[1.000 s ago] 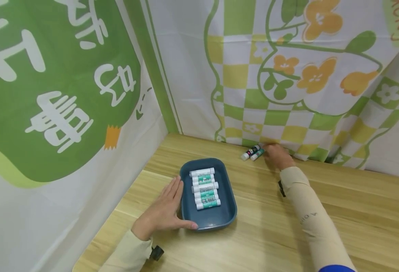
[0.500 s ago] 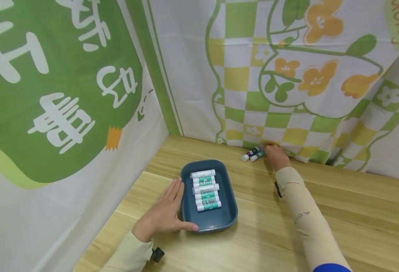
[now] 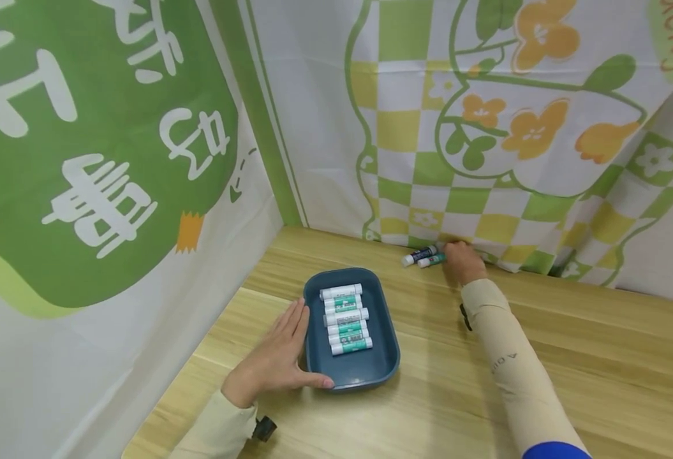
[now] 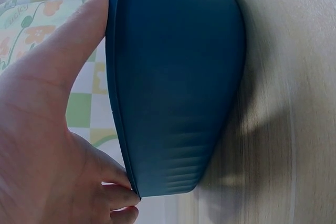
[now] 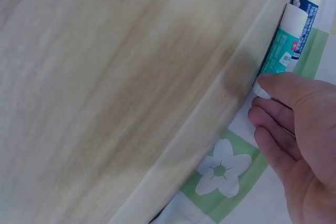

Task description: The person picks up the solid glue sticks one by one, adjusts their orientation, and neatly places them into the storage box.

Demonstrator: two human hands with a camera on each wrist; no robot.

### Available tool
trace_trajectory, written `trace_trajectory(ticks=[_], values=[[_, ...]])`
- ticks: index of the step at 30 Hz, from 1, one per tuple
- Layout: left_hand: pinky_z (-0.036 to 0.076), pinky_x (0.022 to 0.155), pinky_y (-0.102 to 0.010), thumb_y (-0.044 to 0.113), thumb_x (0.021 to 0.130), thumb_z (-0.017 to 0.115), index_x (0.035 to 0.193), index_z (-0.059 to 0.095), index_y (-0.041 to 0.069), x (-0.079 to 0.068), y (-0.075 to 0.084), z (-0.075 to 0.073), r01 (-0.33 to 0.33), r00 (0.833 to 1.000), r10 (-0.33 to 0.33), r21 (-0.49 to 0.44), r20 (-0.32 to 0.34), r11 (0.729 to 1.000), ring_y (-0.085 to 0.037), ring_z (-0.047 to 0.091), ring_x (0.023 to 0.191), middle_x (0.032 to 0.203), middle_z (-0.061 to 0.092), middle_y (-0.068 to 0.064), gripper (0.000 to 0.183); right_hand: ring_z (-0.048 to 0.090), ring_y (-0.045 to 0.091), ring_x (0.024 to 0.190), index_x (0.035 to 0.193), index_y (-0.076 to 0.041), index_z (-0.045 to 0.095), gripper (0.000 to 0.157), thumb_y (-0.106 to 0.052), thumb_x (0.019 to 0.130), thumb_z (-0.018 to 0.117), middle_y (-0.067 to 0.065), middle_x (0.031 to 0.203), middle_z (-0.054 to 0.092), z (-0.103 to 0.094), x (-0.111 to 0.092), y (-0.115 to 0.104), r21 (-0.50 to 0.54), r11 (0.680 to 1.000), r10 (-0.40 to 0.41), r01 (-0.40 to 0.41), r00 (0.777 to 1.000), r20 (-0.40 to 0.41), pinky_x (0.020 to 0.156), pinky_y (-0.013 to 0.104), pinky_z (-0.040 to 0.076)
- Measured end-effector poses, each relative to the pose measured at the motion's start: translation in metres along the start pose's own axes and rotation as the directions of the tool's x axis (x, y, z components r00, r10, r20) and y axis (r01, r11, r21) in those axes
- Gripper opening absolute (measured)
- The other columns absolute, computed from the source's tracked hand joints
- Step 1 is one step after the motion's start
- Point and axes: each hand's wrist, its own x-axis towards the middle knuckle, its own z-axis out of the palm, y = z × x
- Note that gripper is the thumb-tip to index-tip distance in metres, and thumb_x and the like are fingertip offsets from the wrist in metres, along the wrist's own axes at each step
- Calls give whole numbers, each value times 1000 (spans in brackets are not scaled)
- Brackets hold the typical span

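Note:
At the foot of the hanging cloth, my right hand (image 3: 464,262) pinches the near end of a green-and-white glue stick (image 5: 281,45) between thumb and fingers. A dark blue glue stick with a white cap (image 3: 419,255) lies close beside it. My left hand (image 3: 275,357) rests against a blue plastic tray (image 3: 365,376), fingers extended along its left side and thumb at the front rim. In the left wrist view, the thumb (image 4: 79,35) and fingertips touch the tray's rim. Several white-and-green glue sticks (image 3: 350,345) lie in a row inside the tray.
A wooden table (image 3: 428,408) carries everything. A checked floral cloth (image 3: 405,134) hangs along its back edge, right behind the right hand. A green-and-white printed cloth (image 3: 101,191) hangs at the left.
Beside my right hand, the dark blue and green glue sticks have turned, their white caps swinging left and away from me. The left hand and tray have stayed in place.

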Motion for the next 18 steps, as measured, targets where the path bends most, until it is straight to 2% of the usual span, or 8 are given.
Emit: trace_trajectory(ticks=[6,13,18], values=[[16,133,-61,81,74,77,165,10,-10,0,0,-1,-2,1000,2,0,-12,1000,-46,4,165,176,0,-29,145,74,44,97,112,8,70,17,-1,98,66,28,107,74,-6,-2,2,-3,1000,-3,3,1000,18,85,59,62],[18,133,-60,81,74,77,165,10,-11,-1,0,0,-8,1000,8,-7,-7,1000,-45,4,165,176,-1,-28,145,70,27,77,95,2,72,9,-6,97,74,16,87,74,-3,-5,12,-5,999,-52,52,998,35,71,47,60],[18,133,-61,81,75,78,165,10,-11,-1,1,0,-9,1000,9,-11,-8,1000,-46,4,165,175,1,-30,145,54,17,63,76,-4,65,21,-5,95,75,5,70,62,-5,-12,19,24,993,-112,112,994,6,61,35,48]])
